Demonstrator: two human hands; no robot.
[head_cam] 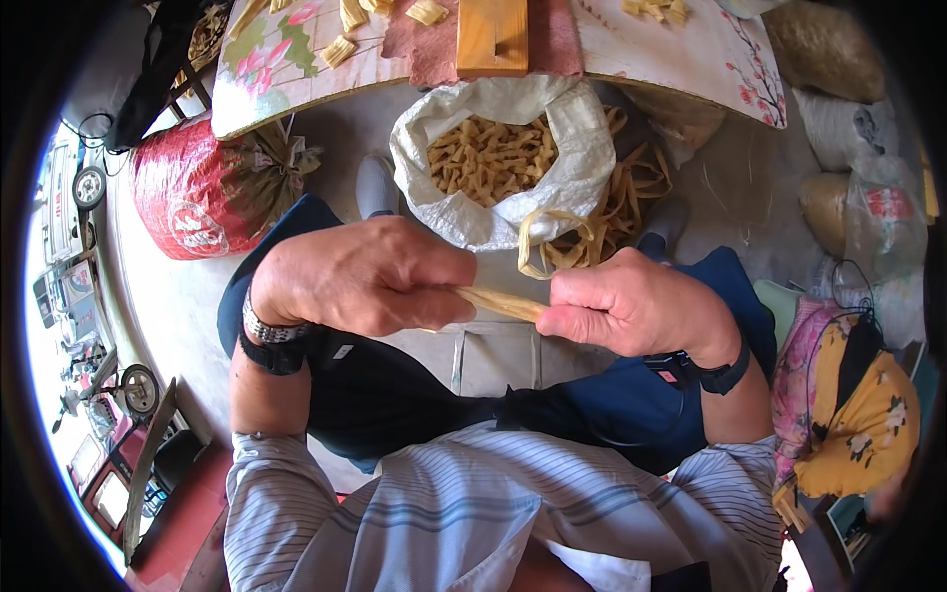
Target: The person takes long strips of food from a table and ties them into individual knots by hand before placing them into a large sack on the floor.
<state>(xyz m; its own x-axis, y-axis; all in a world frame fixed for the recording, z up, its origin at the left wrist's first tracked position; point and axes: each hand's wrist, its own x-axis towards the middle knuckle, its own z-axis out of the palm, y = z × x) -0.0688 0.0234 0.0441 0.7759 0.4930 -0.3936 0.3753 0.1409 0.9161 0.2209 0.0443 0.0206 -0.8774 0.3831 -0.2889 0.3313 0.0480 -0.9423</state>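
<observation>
Between my two hands stretches a pale yellow, flat dried strip (503, 302), somewhat twisted. My left hand (370, 277) pinches one end of it between thumb and fingers. At the other end, my right hand (629, 303) grips it, and a loop of the strip (527, 248) stands up beside my fingers. Just beyond my hands a white woven sack (503, 226), its rim rolled back, holds many short brown pieces (492, 159). A heap of long tan strips (629, 192) lies to the right of the sack, partly hidden by it.
A flower-patterned board (333, 81) spans the far side, bearing a wooden block (492, 37) on a reddish cloth (555, 37) and pale cut pieces (339, 52). A red sack (192, 185) stands at left. Full bags (821, 52) and floral cloths (858, 429) are at right.
</observation>
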